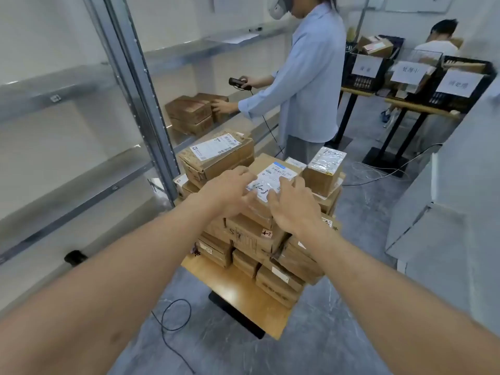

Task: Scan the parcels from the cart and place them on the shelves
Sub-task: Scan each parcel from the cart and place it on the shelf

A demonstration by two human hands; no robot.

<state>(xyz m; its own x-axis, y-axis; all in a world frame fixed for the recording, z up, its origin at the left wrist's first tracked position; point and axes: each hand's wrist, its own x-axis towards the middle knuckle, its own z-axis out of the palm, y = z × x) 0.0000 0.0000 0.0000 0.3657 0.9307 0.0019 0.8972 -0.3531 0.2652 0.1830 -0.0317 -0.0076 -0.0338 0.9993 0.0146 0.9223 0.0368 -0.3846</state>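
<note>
Parcel (270, 182) on top of cart (238, 290) stack, under my hands | left hand (230, 189) and right hand (293, 205) spread, touching its sides, nothing lifted | stiff cardboard, likely light, glossy label slippery | I'd clamp opposite side edges.

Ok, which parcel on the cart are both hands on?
The top middle parcel with the blue-headed label and black handwriting: left hand and right hand flank it. The neighbouring parcels are untouched.
</note>
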